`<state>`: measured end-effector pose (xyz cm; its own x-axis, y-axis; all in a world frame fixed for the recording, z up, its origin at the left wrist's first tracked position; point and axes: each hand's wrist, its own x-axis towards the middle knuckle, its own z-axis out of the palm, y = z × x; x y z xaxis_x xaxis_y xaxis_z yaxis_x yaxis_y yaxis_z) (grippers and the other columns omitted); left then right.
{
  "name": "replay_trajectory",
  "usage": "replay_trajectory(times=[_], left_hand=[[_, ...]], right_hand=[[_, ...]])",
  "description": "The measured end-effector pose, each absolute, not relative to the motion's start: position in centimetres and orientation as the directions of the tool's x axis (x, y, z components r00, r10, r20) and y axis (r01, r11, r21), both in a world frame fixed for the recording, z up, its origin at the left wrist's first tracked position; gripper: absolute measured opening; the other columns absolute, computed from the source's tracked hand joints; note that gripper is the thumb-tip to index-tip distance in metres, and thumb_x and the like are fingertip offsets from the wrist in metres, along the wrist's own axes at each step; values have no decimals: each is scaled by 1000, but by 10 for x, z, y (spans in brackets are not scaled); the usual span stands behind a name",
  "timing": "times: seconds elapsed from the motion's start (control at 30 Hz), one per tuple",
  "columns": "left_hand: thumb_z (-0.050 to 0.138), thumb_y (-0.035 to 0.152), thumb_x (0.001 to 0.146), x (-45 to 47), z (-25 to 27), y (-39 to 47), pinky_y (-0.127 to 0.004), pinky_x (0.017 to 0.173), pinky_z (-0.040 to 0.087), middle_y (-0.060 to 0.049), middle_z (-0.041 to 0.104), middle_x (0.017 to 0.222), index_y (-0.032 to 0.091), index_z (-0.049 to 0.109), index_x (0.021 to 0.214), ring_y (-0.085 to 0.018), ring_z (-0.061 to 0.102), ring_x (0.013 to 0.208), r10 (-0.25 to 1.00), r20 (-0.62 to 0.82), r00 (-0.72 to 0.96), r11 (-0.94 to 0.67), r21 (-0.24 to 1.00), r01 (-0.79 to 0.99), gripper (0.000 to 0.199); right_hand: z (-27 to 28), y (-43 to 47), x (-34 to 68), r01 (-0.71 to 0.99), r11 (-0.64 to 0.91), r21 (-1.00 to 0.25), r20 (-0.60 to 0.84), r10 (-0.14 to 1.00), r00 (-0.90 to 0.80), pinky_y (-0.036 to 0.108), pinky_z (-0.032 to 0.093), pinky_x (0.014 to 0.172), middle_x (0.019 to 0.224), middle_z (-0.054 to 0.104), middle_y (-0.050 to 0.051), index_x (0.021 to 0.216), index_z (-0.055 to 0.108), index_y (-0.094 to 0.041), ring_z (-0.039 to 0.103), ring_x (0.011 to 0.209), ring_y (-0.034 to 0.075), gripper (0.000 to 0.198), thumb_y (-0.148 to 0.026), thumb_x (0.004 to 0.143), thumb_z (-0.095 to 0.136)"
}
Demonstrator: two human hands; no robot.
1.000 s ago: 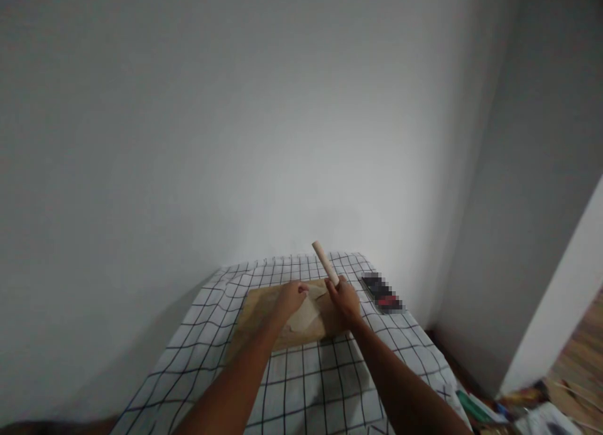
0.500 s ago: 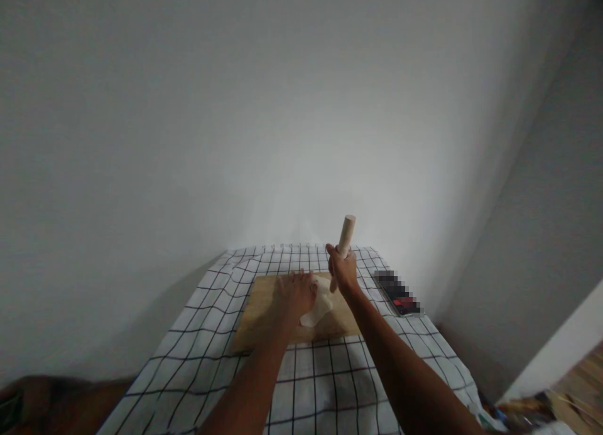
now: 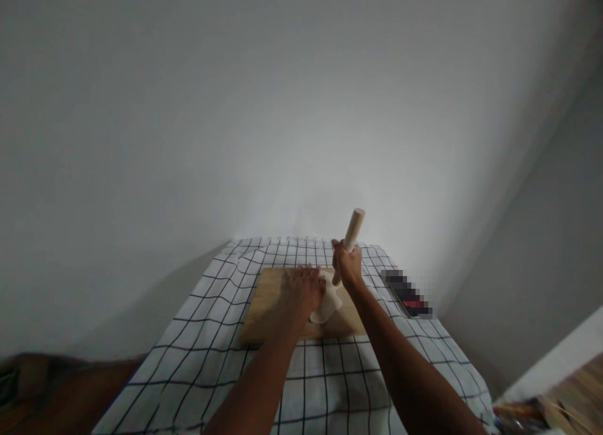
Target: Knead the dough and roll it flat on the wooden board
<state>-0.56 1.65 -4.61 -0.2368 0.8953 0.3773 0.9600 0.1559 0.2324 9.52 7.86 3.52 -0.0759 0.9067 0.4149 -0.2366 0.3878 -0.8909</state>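
Note:
A flat, pale piece of dough (image 3: 327,307) lies on a wooden board (image 3: 266,303). My left hand (image 3: 305,289) rests palm down with its fingers spread, over the board and against the dough's left side, hiding part of it. Gripped in my right hand (image 3: 348,263) is a wooden rolling pin (image 3: 354,229), tilted steeply with its upper end leaning right. The pin's lower end is by the dough's upper right edge; whether it touches the dough I cannot tell.
A white tablecloth with dark grid lines (image 3: 202,328) covers the table. To the right of the board lies a flat dark object (image 3: 407,295), blurred out by pixels. A plain wall (image 3: 301,108) rises behind the table. Mixed items (image 3: 532,413) show at the lower right.
The view has shifted slightly, so the table sits a little further right and higher. My right hand still holds the rolling pin, now tilted slightly more. My left hand stays on the dough.

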Motion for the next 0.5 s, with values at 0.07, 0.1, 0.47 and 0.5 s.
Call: replay_trajectory(times=[0.07, 0.1, 0.47, 0.5], left_hand=[[36, 40, 99, -5, -44, 16, -68, 116, 8, -11, 45, 155, 27, 51, 144, -38, 31, 145, 891, 378, -252, 165, 247, 955, 50], [36, 40, 99, -5, -43, 16, -69, 116, 9, -11, 46, 154, 27, 52, 144, -38, 31, 145, 891, 373, -257, 170, 251, 953, 49], [39, 37, 98, -3, -38, 12, -65, 116, 14, -11, 48, 153, 25, 55, 140, -37, 33, 144, 889, 379, -257, 164, 260, 951, 47], [40, 37, 98, -3, -38, 12, -65, 117, 13, -11, 49, 152, 25, 56, 140, -37, 33, 144, 890, 375, -260, 168, 262, 950, 47]], right_hand=[[38, 77, 93, -300, 397, -867, 435, 898, -69, 23, 27, 36, 42, 38, -8, 59, 39, -25, 34, 35, 8, 39, -45, 80, 64], [38, 76, 92, -304, 393, -868, 430, 900, -65, 23, 28, 36, 42, 38, -8, 59, 39, -25, 33, 35, 8, 39, -45, 80, 64], [32, 73, 88, -283, 376, -882, 404, 914, -44, 23, 29, 36, 43, 40, -8, 60, 39, -25, 34, 36, 8, 39, -47, 79, 66], [30, 73, 88, -270, 358, -894, 382, 923, -39, 23, 30, 37, 43, 41, -8, 60, 40, -24, 35, 36, 8, 38, -46, 78, 66]])
